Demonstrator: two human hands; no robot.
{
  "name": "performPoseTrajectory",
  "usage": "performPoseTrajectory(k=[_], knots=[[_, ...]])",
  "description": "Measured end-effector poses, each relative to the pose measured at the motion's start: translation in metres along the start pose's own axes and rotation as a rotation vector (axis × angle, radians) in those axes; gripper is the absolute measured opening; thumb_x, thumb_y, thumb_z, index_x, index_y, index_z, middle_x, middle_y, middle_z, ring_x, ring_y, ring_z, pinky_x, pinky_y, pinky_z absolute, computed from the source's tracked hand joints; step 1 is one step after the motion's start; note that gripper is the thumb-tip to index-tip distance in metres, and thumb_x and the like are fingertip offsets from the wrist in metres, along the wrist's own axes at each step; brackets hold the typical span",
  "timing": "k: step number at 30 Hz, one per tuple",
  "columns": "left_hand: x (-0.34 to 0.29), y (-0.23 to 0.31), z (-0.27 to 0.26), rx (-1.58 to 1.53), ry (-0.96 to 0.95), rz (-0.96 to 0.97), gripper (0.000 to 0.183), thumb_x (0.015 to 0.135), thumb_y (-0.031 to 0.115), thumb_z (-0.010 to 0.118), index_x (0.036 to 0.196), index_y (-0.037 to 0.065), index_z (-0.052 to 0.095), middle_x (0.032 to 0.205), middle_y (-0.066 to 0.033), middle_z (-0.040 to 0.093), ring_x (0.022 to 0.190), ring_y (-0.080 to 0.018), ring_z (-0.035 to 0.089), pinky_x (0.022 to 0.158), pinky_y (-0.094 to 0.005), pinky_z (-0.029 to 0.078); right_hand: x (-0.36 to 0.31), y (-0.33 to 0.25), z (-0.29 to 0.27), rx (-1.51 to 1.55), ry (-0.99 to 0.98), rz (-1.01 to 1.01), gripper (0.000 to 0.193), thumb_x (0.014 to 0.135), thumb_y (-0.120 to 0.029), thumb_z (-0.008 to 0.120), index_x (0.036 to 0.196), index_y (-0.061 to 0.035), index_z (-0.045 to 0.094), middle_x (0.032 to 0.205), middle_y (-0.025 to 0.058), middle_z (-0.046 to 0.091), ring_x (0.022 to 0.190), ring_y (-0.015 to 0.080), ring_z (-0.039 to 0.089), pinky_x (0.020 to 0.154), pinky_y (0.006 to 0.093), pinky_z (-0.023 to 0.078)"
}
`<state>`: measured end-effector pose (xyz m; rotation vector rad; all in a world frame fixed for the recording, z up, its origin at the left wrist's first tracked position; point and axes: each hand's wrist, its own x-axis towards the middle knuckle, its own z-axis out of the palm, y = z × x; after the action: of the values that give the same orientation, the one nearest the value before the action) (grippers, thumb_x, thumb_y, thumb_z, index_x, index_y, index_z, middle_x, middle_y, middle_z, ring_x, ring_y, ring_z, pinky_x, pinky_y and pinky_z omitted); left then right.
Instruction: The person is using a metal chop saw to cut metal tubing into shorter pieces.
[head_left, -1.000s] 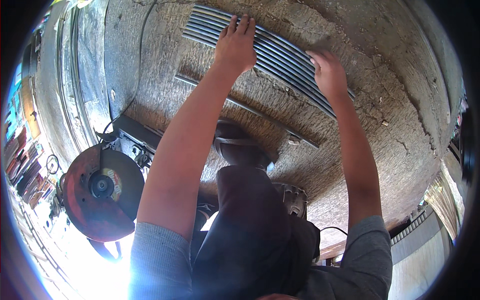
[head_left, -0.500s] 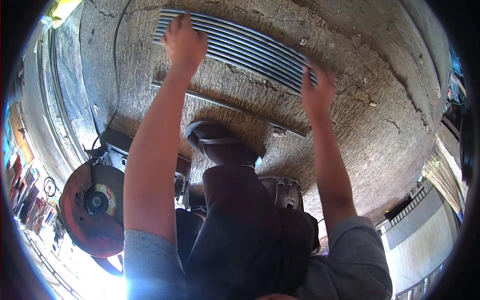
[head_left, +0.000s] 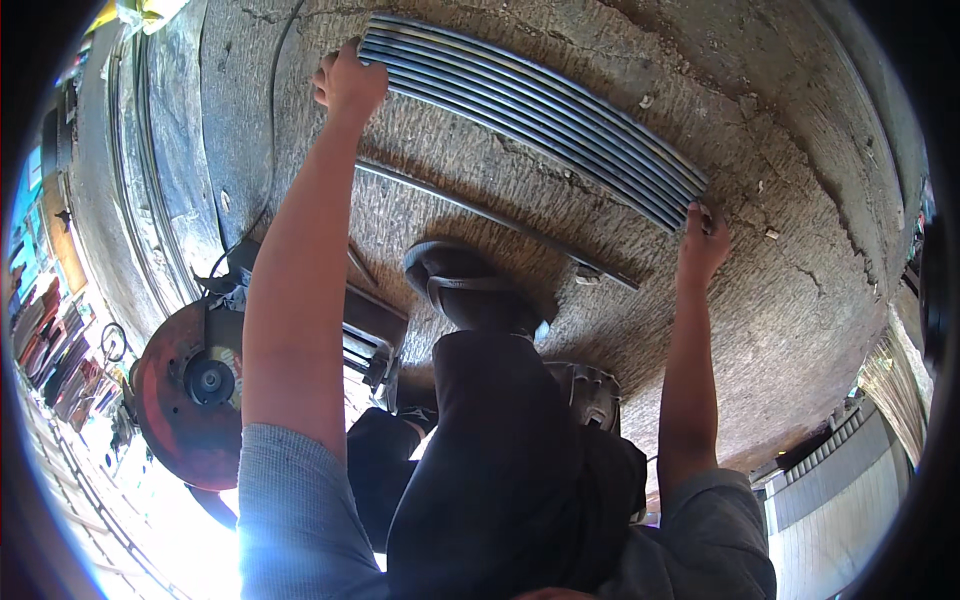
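Observation:
Several grey metal rods [head_left: 530, 105] lie side by side on the rough concrete floor, forming a flat row in front of me. At the row's left end is my left hand [head_left: 352, 82], its fingers curled and its thumb side against the rod ends. My right hand [head_left: 703, 245] is closed at the right end, thumb and fingertips on the nearest rod ends. Nearer to me, a single metal rod [head_left: 490, 215] lies apart from the row, and neither hand touches it. The undersides of my fingers are partly hidden.
A cut-off saw with a red guard [head_left: 180, 400] and a round disc stands at my left, its dark cable [head_left: 275, 90] running along the floor. My shod foot [head_left: 475, 285] is near the single rod. Small chips lie about. A straw broom [head_left: 895, 385] is at far right.
My hands have moved from on top of the rods outward to their two ends. The left hand's spread fingers have curled. The whole view has shifted slightly, with the rods appearing further right.

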<state>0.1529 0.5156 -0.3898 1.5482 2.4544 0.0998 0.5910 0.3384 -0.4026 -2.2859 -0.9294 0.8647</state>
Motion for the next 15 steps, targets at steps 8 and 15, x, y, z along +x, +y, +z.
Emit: performPoseTrajectory(k=[8,15], knots=[[0.015,0.002,0.005,-0.13,-0.108,-0.034,0.068,0.069,0.024,0.058,0.134,0.027,0.037,0.134,-0.0183,0.035,0.125,-0.0391,0.026,0.103,-0.0496,0.019,0.001,0.006,0.005,0.117,0.032,0.021,0.033,0.085,-0.029,0.06,0.102,-0.0012,0.063,0.102,0.0136,0.061,0.095,0.0244,0.057,0.078,0.0392,0.045],[0.027,-0.005,0.009,-0.085,-0.133,-0.034,0.071,0.068,0.029,0.062,0.134,0.033,0.036,0.134,-0.0179,0.034,0.124,-0.04,0.028,0.1,-0.0531,0.023,0.001,0.003,0.006,0.072,0.067,-0.101,0.029,0.086,-0.028,0.059,0.102,-0.0039,0.064,0.103,0.0123,0.061,0.094,0.0254,0.057,0.08,0.0391,0.044]])
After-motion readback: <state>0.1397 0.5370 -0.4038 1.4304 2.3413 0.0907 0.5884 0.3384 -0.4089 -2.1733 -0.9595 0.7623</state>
